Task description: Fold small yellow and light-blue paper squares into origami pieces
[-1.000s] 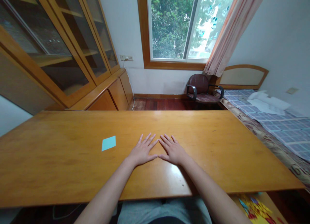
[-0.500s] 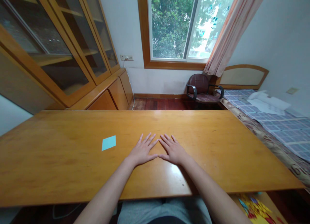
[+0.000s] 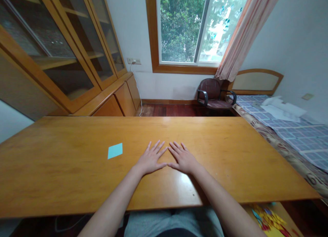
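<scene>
Palm down on the wooden table [image 3: 77,182], my left hand [image 3: 151,159] lies flat with its fingers spread. My right hand [image 3: 183,159] rests the same way just to the right of it. The thumbs and index fingertips of the two hands meet or nearly meet, framing a small patch of tabletop. Neither hand holds anything. A light blue square of paper [image 3: 115,151] lies on the tabletop to the left of my left hand, apart from it.
Left stands a glass-door cabinet [image 3: 84,49]. Beyond the table are a window [image 3: 181,28], a pink curtain [image 3: 246,35] and a dark red armchair [image 3: 212,93]. A bed [image 3: 289,134] with white sheets runs along the right. Below the table's right front edge lie several yellow and red pieces [image 3: 273,218].
</scene>
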`<state>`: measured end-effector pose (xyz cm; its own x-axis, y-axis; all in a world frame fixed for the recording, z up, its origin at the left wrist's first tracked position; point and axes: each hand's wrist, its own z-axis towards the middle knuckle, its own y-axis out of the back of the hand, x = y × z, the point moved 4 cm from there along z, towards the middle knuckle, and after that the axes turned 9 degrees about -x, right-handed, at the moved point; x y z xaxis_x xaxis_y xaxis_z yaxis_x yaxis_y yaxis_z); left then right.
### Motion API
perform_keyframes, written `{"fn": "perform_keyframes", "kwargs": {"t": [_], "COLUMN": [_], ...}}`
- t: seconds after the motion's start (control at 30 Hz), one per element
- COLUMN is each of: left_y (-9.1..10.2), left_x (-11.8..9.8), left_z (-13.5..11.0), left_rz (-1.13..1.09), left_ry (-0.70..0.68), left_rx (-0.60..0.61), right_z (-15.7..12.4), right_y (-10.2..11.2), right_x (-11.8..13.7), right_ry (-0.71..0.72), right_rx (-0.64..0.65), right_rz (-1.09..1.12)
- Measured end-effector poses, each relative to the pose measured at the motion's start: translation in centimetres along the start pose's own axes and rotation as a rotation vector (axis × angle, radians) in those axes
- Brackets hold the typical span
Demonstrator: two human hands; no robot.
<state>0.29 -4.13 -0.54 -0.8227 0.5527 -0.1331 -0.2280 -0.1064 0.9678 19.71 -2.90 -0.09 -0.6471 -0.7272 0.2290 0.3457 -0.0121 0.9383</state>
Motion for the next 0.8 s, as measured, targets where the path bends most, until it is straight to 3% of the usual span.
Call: {"fn": "perform_keyframes", "kwargs": {"t": [0.8], "left_y": [-0.32], "left_x": [0.35], "left_z": [0.14], "left_rz": [0.004], "left_ry": [-0.005], "left_rx": [-0.03], "right_z": [0.2], "right_y": [0.02], "right_x": [-0.2], "right_ry": [-0.007], "right_rx": [-0.01], "right_rz": [-0.004]}}
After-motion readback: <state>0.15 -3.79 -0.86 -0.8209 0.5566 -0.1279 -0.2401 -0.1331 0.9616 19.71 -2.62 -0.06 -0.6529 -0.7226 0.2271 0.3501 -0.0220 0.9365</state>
